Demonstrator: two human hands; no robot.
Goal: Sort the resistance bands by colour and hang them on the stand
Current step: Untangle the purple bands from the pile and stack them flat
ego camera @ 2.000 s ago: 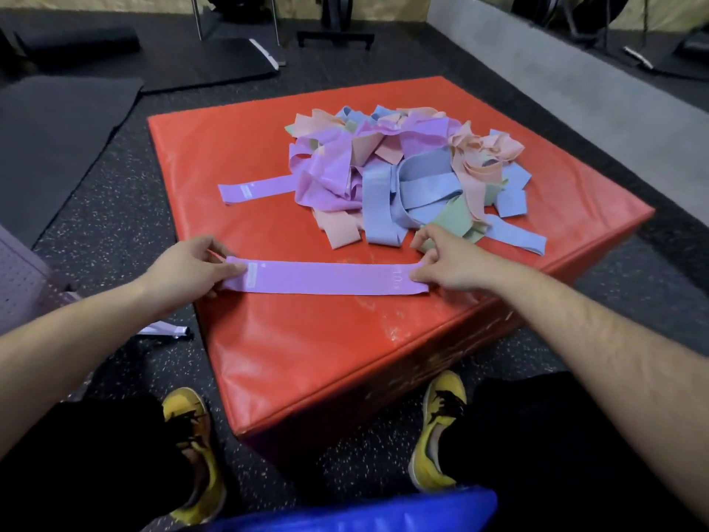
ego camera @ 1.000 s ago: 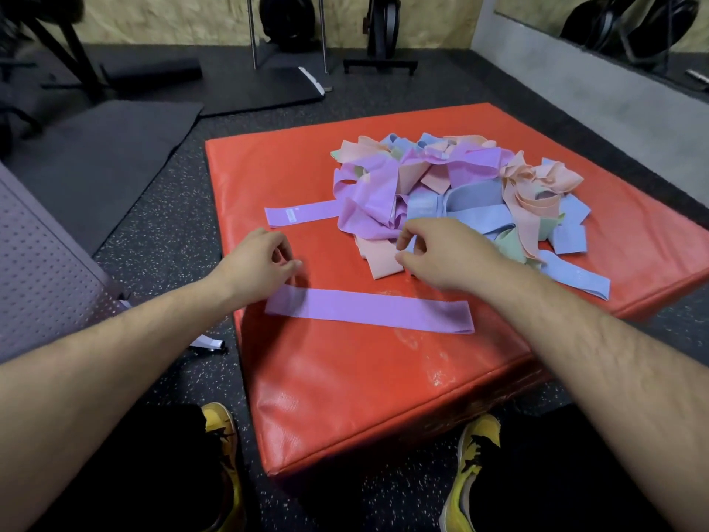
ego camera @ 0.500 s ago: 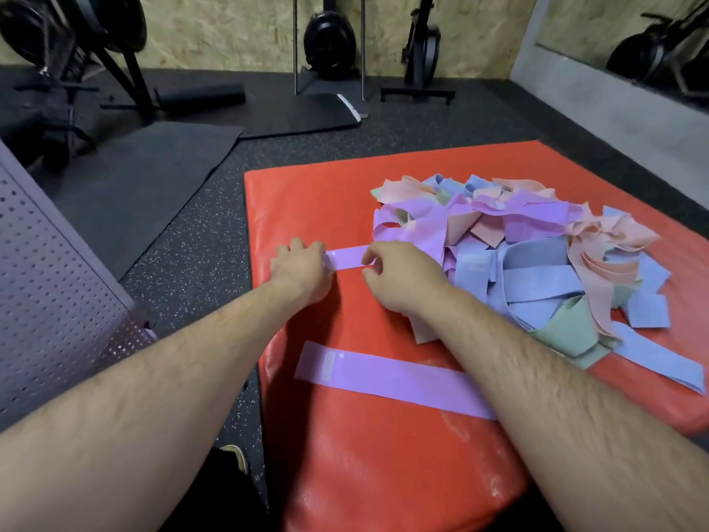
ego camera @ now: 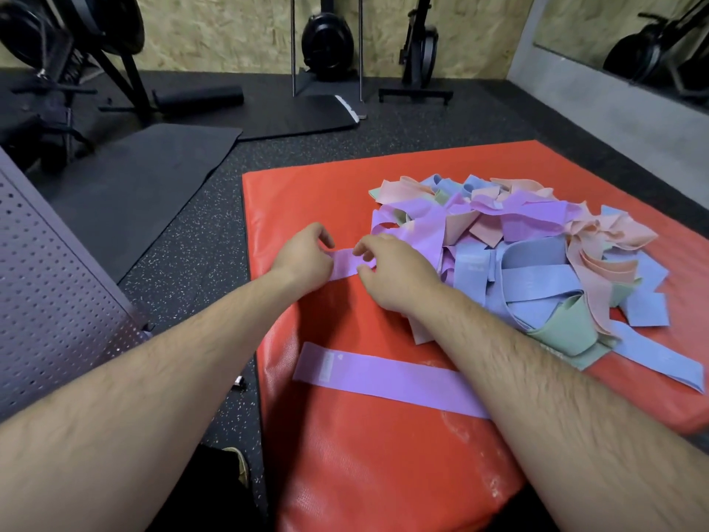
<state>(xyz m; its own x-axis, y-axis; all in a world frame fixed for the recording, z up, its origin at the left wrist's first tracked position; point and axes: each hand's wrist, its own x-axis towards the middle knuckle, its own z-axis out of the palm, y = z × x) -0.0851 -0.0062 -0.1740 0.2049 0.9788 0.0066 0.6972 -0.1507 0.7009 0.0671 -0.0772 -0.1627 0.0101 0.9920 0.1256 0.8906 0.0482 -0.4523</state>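
**Purple band 2 coming off the pile**

The left hand [ego camera: 305, 253] and right hand [ego camera: 395, 274] sit close together on the held purple band [ego camera: 345, 264], fingers curled and pinched on its free end. The rest of it runs right into the mixed pile [ego camera: 518, 263] on the far right of the red mat [ego camera: 345, 474]. 1 flat purple band [ego camera: 383, 380] lies near the front edge, partly under the right forearm.

Judgement: draw the strip left, low and slow. Shift the right hand to pin the tangle so pink and blue loops don't drag along. Lay it beside the flat one. Stand not identified in view
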